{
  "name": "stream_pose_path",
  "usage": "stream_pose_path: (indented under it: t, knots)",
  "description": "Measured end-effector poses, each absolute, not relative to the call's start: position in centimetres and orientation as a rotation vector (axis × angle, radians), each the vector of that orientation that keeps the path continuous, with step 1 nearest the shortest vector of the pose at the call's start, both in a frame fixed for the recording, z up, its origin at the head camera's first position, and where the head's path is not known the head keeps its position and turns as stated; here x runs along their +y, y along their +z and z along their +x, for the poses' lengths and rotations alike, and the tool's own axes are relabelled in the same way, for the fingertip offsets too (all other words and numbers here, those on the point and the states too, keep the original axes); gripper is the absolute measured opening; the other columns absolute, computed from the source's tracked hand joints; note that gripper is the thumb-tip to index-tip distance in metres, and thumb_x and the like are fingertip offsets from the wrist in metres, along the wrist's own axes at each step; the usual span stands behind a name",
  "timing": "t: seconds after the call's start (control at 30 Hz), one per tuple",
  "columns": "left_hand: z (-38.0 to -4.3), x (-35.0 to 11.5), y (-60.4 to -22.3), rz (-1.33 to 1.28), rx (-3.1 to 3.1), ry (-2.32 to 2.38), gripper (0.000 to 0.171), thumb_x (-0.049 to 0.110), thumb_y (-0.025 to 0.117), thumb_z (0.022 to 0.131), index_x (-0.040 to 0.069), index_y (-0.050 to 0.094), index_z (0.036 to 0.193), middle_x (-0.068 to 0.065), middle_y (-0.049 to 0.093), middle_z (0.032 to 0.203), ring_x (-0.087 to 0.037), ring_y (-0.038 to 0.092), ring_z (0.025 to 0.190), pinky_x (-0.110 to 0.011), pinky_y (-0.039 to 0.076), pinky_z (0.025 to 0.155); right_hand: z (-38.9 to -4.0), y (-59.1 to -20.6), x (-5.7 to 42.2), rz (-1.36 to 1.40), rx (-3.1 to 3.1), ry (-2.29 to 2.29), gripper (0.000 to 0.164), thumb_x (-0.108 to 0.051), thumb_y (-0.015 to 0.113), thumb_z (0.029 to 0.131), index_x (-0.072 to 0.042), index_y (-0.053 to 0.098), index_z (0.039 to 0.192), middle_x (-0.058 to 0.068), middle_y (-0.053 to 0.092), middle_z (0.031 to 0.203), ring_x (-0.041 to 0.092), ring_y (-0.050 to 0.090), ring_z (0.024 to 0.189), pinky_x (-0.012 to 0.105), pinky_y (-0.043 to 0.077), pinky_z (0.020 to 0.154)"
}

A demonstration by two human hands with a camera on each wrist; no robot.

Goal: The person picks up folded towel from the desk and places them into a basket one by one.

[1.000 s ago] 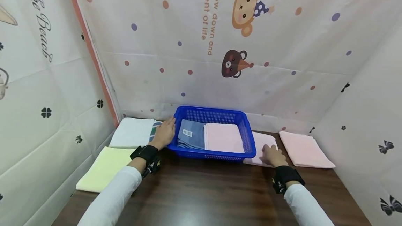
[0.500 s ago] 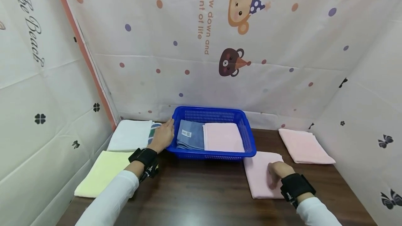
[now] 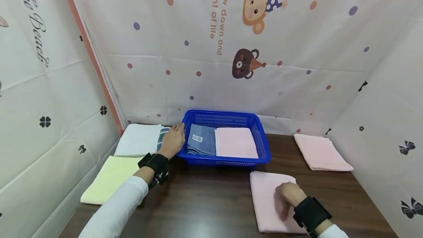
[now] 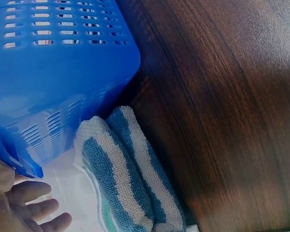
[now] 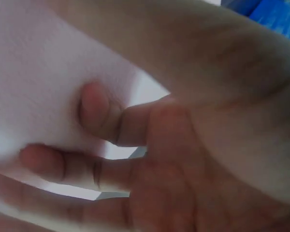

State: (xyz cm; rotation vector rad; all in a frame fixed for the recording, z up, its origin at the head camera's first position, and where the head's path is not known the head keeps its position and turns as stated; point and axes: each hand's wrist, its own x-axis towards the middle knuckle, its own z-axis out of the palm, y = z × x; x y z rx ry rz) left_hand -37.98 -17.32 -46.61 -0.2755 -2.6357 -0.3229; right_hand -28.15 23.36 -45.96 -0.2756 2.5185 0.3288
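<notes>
My left hand (image 3: pixel 172 141) rests at the left rim of a blue plastic basket (image 3: pixel 228 163). In the left wrist view its fingers (image 4: pixel 38 209) hang relaxed just outside the basket wall. A folded blue cloth (image 3: pixel 202 139) with a white label and a folded pink towel (image 3: pixel 235 142) lie side by side in the basket. In front of the basket, to the right, another folded pink towel (image 3: pixel 264 201) lies flat on the table. My right hand (image 3: pixel 289 197) presses on it from above, fingers pointing down; the right wrist view shows fingertips (image 5: pixel 94 104) against its surface.
One more folded pink towel (image 3: pixel 321 153) lies at the far right. Along the left side are a white towel (image 3: pixel 138 140), a striped towel (image 4: pixel 121 169) beside the basket and a yellow towel (image 3: pixel 110 181). Printed curtains (image 3: pixel 211 83) enclose the dark wooden table (image 3: pixel 198 201).
The pink towel beside the basket has slid toward me under my right hand, now clear of the basket and in front of it. My left hand has stayed at the basket's rim.
</notes>
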Motion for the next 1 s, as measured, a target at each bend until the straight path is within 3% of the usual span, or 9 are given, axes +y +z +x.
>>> stream_pose_path:
  t: [0.13, 0.27, 0.43, 0.63, 0.83, 1.0]
  knots:
    - [-38.2, -17.1, -46.3, -0.26, -2.649, -0.326, 0.04, 0.012, 0.053, 0.104, -0.006, 0.057, 0.14, -0.024, 0.066, 0.134, -0.04, 0.065, 0.121, -0.053, 0.058, 0.094, -28.3, -48.1, 23.8, -0.428, 2.523, 0.396, 0.06, -0.048, 0.1, 0.055, -0.008, 0.062, 0.079, 0.007, 0.059, 0.076, 0.023, 0.05, 0.074, 0.044, 0.058, 0.079]
    - [-38.2, -17.1, -46.2, -0.234, -2.678, -0.35, 0.042, 0.013, 0.052, 0.105, -0.005, 0.055, 0.143, -0.023, 0.064, 0.137, -0.041, 0.063, 0.123, -0.054, 0.056, 0.097, -27.8, -48.7, 23.6, -0.581, 2.612, 0.333, 0.062, -0.048, 0.101, 0.05, -0.013, 0.055, 0.072, 0.0, 0.052, 0.068, 0.019, 0.045, 0.067, 0.038, 0.05, 0.065]
    - [-38.0, -17.2, -46.3, -0.235, -2.697, -0.368, 0.043, 0.013, 0.051, 0.105, -0.005, 0.053, 0.144, -0.025, 0.062, 0.139, -0.042, 0.061, 0.126, -0.055, 0.056, 0.097, -26.2, -46.8, 21.6, -0.626, 2.703, 0.225, 0.062, -0.04, 0.103, 0.05, -0.015, 0.049, 0.07, -0.001, 0.047, 0.067, 0.016, 0.041, 0.065, 0.034, 0.042, 0.06]
    - [-37.7, -17.2, -46.4, -0.219, -2.708, -0.386, 0.043, 0.014, 0.049, 0.106, -0.004, 0.052, 0.145, -0.027, 0.061, 0.14, -0.043, 0.06, 0.128, -0.055, 0.055, 0.099, -25.4, -46.1, 19.6, -0.538, 2.686, -0.023, 0.057, -0.036, 0.099, 0.057, -0.016, 0.048, 0.07, -0.002, 0.044, 0.069, 0.015, 0.038, 0.067, 0.029, 0.03, 0.061]
    - [-37.9, -17.1, -46.3, -0.186, -2.715, -0.424, 0.043, 0.015, 0.049, 0.107, -0.002, 0.051, 0.146, -0.027, 0.061, 0.14, -0.044, 0.06, 0.128, -0.057, 0.055, 0.098, -25.6, -46.2, 16.8, -0.528, 2.654, 0.148, 0.056, -0.042, 0.098, 0.06, -0.014, 0.053, 0.078, 0.003, 0.053, 0.077, 0.018, 0.047, 0.074, 0.039, 0.05, 0.074]
    - [-37.6, -17.1, -46.4, -0.191, -2.698, -0.428, 0.042, 0.014, 0.049, 0.106, -0.003, 0.053, 0.145, -0.027, 0.062, 0.138, -0.045, 0.061, 0.125, -0.057, 0.056, 0.096, -25.5, -46.7, 15.0, -0.595, 2.676, 0.169, 0.061, -0.049, 0.098, 0.058, -0.014, 0.052, 0.078, 0.005, 0.055, 0.078, 0.019, 0.05, 0.075, 0.04, 0.052, 0.075]
